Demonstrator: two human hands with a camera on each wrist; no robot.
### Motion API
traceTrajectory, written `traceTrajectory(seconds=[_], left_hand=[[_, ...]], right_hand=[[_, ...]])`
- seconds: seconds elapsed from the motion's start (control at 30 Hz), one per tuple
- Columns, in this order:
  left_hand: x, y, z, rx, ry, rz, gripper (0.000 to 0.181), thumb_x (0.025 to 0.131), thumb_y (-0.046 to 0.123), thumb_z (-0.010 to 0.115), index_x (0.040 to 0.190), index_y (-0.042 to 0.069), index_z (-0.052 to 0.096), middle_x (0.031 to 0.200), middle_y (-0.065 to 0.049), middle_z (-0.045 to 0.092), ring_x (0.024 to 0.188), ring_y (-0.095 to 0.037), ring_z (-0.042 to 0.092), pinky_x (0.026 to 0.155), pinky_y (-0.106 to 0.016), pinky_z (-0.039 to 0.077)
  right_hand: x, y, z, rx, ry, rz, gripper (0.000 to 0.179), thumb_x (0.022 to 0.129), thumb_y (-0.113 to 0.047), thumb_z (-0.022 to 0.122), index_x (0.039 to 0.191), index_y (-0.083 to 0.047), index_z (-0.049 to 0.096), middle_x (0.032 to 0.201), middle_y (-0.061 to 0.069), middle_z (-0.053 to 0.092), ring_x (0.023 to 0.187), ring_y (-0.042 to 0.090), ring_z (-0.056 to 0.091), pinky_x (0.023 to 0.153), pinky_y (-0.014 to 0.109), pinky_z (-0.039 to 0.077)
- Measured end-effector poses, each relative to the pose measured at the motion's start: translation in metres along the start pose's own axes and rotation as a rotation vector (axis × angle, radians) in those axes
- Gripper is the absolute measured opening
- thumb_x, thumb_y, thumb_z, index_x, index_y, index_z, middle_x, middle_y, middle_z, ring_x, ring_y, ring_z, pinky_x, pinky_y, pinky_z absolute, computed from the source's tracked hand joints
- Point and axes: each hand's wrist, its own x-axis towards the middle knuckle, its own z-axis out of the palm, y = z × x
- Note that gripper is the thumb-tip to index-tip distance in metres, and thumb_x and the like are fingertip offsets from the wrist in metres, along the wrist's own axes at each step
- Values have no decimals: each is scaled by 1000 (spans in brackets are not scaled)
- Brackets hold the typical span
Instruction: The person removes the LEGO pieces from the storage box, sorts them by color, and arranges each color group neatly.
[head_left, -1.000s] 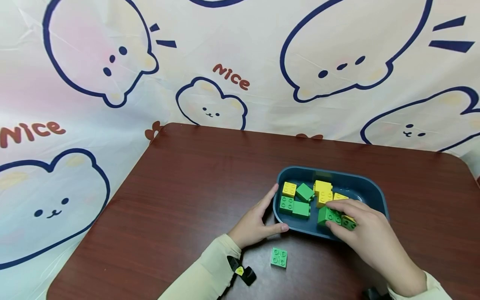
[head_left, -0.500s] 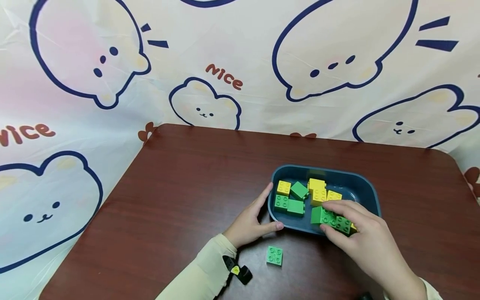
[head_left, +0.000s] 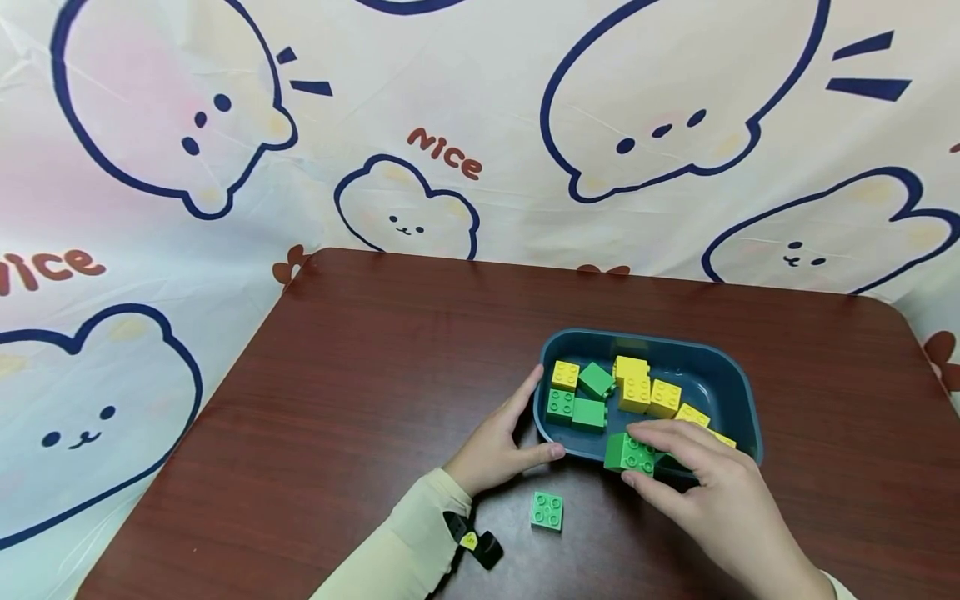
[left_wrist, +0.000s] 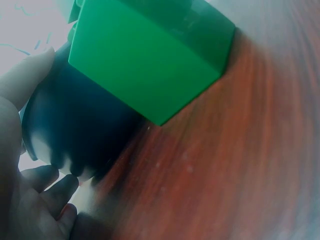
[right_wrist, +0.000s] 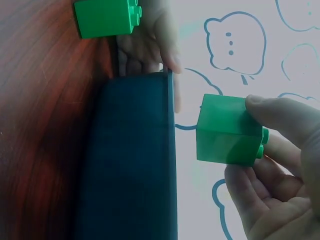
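My right hand (head_left: 712,492) pinches a green toy building block (head_left: 628,454) between thumb and fingers, over the near rim of a dark blue tray (head_left: 705,379). In the right wrist view, this green block (right_wrist: 225,130) is raised beside the tray wall (right_wrist: 130,155), its studs facing the palm. My left hand (head_left: 498,446) holds the tray's left end, thumb at the near corner and fingers along the side. A loose green block (head_left: 547,511) lies studs up on the table before the tray; it looms large in the left wrist view.
Inside the tray, yellow blocks (head_left: 635,393) and green blocks (head_left: 589,414) lie in several spots, some hidden by the right hand. The brown table (head_left: 390,375) reaches back to a wall cloth (head_left: 525,217) printed with bears. A black strap (head_left: 472,540) is on the left sleeve.
My right hand has moved left and toward the near rim with the green block, uncovering more yellow blocks. The left hand stays on the tray; the head view has shifted slightly.
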Motion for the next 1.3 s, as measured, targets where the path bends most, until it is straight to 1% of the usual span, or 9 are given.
traceTrajectory(seconds=[0.17,0.3,0.47,0.67,0.9,1.03,1.3], left_hand=[[0,0,0,2,0,2,99,88,46,77,160,42,9,164,12,18,149,-13,23,118,-51,26],[0,0,0,-3,0,3,99,88,45,77,160,43,9,164,12,18,149,-13,23,118,-51,26],[0,0,0,-8,1,-1,99,88,45,77,160,44,8,164,13,17,149,-12,22,118,-51,26],[0,0,0,-3,5,-4,99,88,46,77,160,44,8,164,13,17,149,-12,23,118,-51,26],[-1,1,0,-11,3,-3,99,88,45,77,160,43,9,164,12,18,149,-13,22,118,-52,26],[-1,0,0,-13,2,-1,99,88,45,77,160,42,9,164,13,17,149,-13,22,118,-52,26],[0,1,0,-4,0,3,99,88,45,77,160,42,8,164,13,17,149,-12,22,118,-52,26]], right_hand=[[-2,-2,2,-16,-38,36,51,70,-15,93,117,-23,75,112,-13,70,101,8,64,92,-1,34],[-3,-3,3,-11,-56,42,49,71,-15,93,116,-23,75,112,-14,69,101,8,64,91,0,35],[-4,-4,6,-2,-68,27,48,69,-14,93,114,-22,76,112,-16,68,100,4,64,90,0,38],[-6,-5,11,7,-60,-19,49,68,-12,94,113,-19,76,111,-13,69,97,6,65,86,2,41],[-9,-6,14,-13,-87,0,48,68,-17,94,112,-21,76,111,-15,68,97,5,64,84,4,45],[-11,-6,17,9,-76,-30,49,67,-15,94,112,-20,76,111,-15,68,97,6,64,84,3,44],[-14,-4,24,48,-57,-130,51,65,-12,94,112,-19,76,111,-14,68,96,5,64,85,6,45]])
